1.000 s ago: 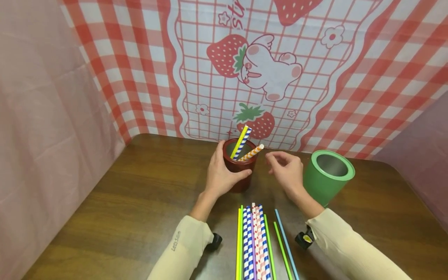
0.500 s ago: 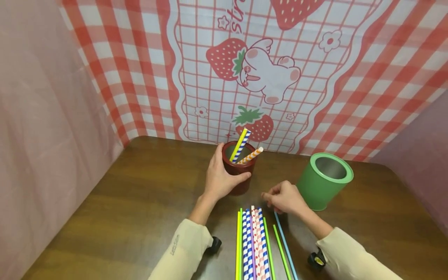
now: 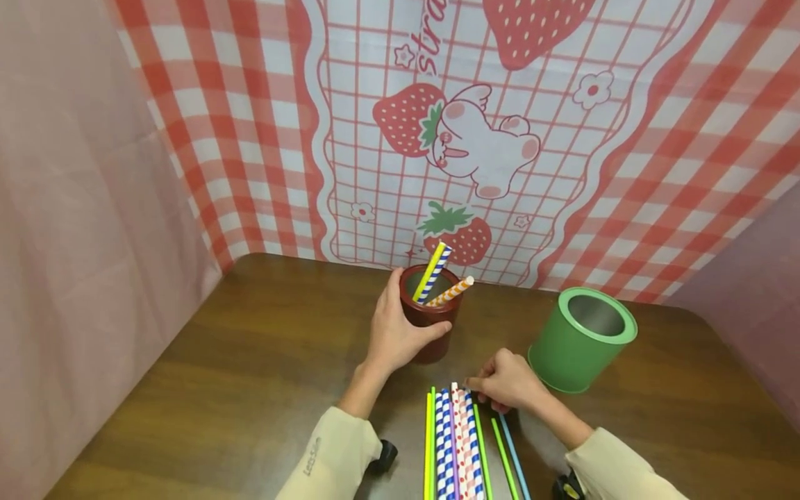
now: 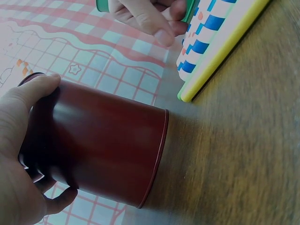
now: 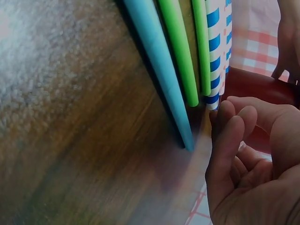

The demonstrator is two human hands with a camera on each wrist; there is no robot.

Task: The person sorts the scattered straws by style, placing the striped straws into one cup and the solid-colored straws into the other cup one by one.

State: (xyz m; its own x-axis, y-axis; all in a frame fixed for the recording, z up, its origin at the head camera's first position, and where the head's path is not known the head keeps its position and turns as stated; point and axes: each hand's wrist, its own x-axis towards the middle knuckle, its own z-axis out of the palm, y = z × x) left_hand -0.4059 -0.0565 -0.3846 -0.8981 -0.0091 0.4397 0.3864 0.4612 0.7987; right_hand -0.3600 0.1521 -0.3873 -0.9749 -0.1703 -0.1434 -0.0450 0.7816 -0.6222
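My left hand (image 3: 394, 333) grips a dark red can (image 3: 431, 353), thumb across its front and fingers round its far side. Inside the can lean a yellow straw (image 3: 428, 272), a blue-striped straw (image 3: 439, 271) and an orange-patterned straw (image 3: 451, 292). My right hand (image 3: 509, 380) is low over the far ends of a row of straws (image 3: 459, 451). In the right wrist view its fingers are loosely bent, thumb and forefinger tips right by the end of a blue-and-white straw (image 5: 214, 70). Nothing shows between those fingertips. The left wrist view shows the red can (image 4: 108, 140) upright on the table.
Right of the row lie a green straw (image 3: 505, 462) and a light blue straw (image 3: 516, 458), slightly apart. A green can (image 3: 565, 354) stands upright behind my right hand. A strawberry-print cloth (image 3: 350, 139) hangs along the wooden table's (image 3: 219, 389) far edge.
My right hand has come down from beside the red can, toward me, to the far ends of the straws. My left hand keeps its grip on the red can.
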